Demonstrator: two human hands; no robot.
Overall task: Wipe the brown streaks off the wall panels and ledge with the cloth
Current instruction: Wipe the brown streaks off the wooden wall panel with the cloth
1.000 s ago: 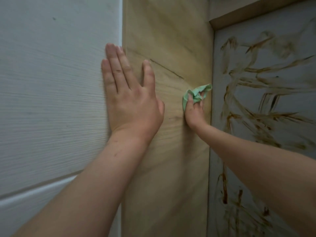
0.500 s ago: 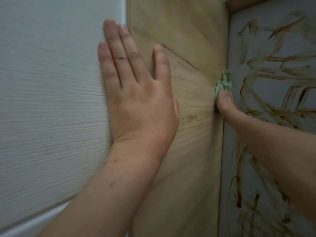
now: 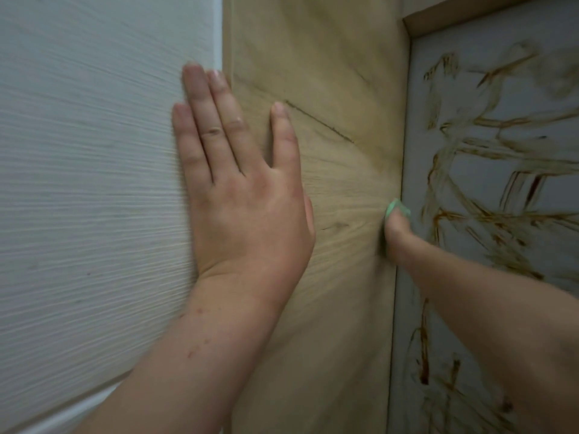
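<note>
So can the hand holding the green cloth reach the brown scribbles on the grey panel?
Probably yes. The right hand holds the green cloth at the edge of the wooden panel, right beside the grey panel, and nothing sits between it and the brown streaks.

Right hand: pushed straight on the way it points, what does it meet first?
Probably the wooden ledge overhead. The right hand, gripping the cloth, points up the corner between wood panel and streaked grey panel; nothing shows in between, though depth is unclear.
</note>
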